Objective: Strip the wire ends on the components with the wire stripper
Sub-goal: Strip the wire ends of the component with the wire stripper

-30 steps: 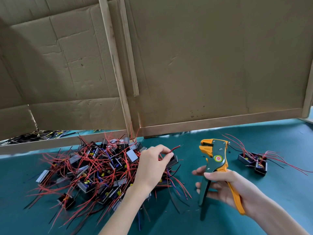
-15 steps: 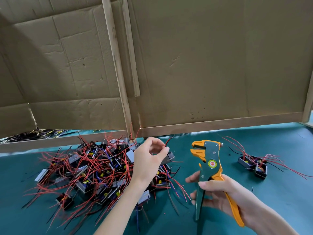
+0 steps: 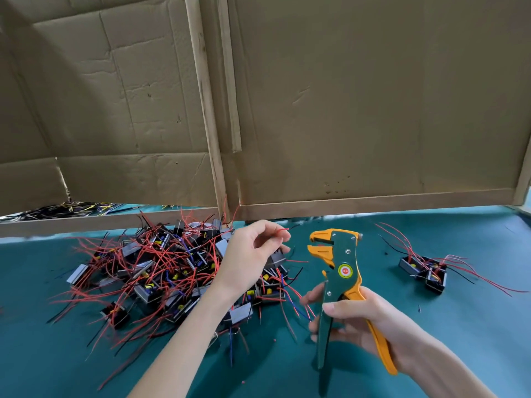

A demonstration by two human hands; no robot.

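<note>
Risen off the component pile (image 3: 161, 271), the left hand (image 3: 247, 254) pinches a red wire (image 3: 280, 230) near the wire stripper (image 3: 342, 268), at its 3 o'clock, gripped by the right hand (image 3: 365, 320); stripping looks imminent.

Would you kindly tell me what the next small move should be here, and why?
Probably move the red wire rightward so its tip enters the wire stripper. The left hand pinches that wire with its free end pointing toward the tool. The right hand grips the handles, the jaws stand open, and a gap separates wire and tool.
</note>
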